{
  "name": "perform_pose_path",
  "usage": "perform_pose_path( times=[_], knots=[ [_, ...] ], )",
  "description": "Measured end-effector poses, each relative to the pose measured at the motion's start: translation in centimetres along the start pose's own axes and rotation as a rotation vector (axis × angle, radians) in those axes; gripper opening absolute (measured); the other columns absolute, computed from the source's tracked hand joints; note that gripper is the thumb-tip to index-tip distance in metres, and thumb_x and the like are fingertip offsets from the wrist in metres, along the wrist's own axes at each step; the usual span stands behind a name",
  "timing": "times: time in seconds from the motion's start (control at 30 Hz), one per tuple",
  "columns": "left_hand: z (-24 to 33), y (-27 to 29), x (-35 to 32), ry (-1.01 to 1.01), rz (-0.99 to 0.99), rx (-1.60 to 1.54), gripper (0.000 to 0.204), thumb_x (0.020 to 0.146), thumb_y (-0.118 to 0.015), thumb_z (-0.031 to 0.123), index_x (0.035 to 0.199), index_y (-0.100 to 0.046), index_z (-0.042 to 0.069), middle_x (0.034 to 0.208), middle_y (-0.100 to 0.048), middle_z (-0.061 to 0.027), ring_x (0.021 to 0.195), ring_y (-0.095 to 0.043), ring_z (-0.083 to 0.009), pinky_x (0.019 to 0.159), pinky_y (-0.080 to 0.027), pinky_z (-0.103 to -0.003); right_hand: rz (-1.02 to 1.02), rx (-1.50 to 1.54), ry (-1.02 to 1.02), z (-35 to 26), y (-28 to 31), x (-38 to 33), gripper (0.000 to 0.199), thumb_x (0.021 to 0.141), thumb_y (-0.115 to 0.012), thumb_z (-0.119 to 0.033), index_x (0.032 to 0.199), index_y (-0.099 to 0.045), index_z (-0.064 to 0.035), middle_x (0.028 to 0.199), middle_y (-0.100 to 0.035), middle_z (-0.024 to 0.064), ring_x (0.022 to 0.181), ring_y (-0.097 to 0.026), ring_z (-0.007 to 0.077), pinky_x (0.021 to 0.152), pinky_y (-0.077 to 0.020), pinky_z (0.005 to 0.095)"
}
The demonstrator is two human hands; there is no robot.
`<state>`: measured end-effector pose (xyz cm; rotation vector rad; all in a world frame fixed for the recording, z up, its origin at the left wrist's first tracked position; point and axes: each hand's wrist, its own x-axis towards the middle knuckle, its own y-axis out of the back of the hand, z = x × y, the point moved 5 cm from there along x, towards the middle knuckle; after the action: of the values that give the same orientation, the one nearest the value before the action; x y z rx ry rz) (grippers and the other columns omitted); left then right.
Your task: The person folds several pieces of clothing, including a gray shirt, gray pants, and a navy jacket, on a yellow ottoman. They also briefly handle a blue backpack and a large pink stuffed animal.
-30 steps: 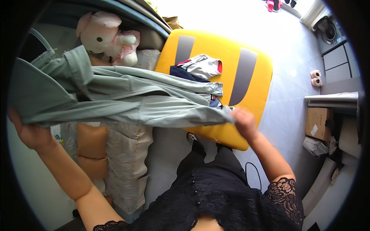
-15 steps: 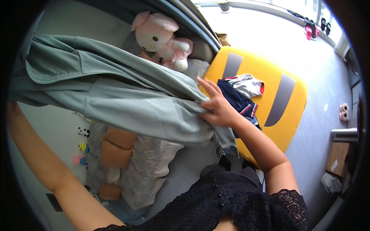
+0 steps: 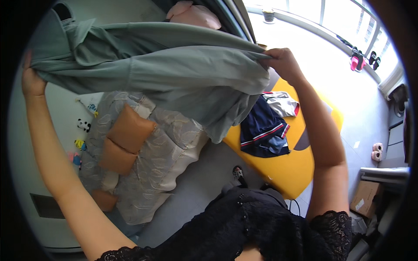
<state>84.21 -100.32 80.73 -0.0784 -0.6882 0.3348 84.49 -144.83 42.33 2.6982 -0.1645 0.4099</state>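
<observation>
Grey-green shirt (image 3: 165, 65) stretched wide in the air before me, my left hand (image 3: 32, 80) closed on one end, my right hand (image 3: 283, 63) pinching the other, below it yellow suitcase (image 3: 296, 169) lying open, navy striped garment (image 3: 263, 130) and white garment (image 3: 283, 102) inside, patterned sofa (image 3: 152, 161) beside it.

The right hand (image 3: 283, 63) left the shirt's (image 3: 174, 74) middle and rose to pinch its far edge — arm stretched out. The left hand (image 3: 32, 82) lifted too, so the shirt spread wide between both grips — higher than before.
</observation>
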Motion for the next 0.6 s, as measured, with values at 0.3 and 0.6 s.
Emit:
perform_pose_path(
  times=[0.3,0.6],
  knots=[
    [-11.0,-5.6,-2.0,0.369,-0.151,-0.349,0.044,0.095,-0.053,0.023,0.128,-0.045,-0.006,0.135,-0.047,-0.0167,0.125,-0.044,-0.0295,0.108,-0.034,-0.043,0.187,-0.174,0.04,0.1,15.2,-4.3,0.012,0.083,-0.06,-0.001,0.094,-0.066,-0.0004,0.074,-0.061,0.0026,0.068,-0.055,0.0091,0.065,-0.0462,0.0249],
    [-11.4,-13.2,-3.8,0.392,-0.23,-0.485,0.047,0.095,-0.052,0.023,0.131,-0.041,-0.006,0.137,-0.044,-0.018,0.128,-0.041,-0.0302,0.11,-0.032,-0.044,0.486,-0.067,-0.082,-0.6,22.7,-12.4,0.013,0.094,-0.054,-0.013,0.101,-0.058,-0.0022,0.084,-0.059,-0.001,0.076,-0.051,0.0049,0.071,-0.0414,0.0196]
  ],
)
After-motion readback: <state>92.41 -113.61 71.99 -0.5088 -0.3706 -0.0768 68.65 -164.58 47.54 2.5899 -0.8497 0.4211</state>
